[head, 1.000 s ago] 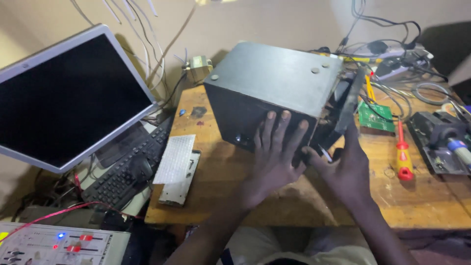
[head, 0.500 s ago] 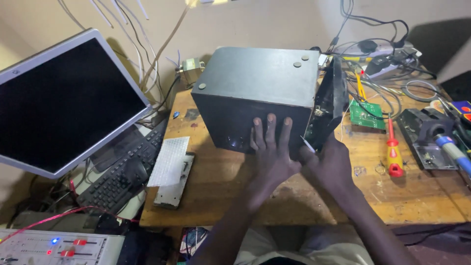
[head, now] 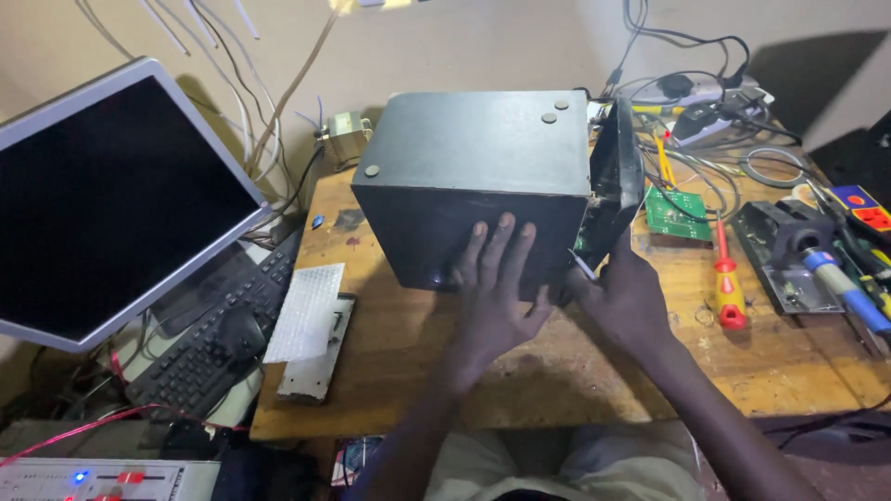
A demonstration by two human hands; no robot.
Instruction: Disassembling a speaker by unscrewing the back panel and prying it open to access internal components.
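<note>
The black speaker box point(head: 483, 176) is best steadied by the spread left hand point(head: 492, 297) while the right hand point(head: 624, 301), at three o'clock, pinches its loosened panel point(head: 614, 181) gently.

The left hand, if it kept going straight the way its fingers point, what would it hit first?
The left hand already lies flat against the near side of the black box, fingers pointing away from the person. Going straight on, it would probably just slide up that side; depth is hard to judge.

Side panel point(head: 613, 181) now swung farther off box point(head: 478, 181).
</note>
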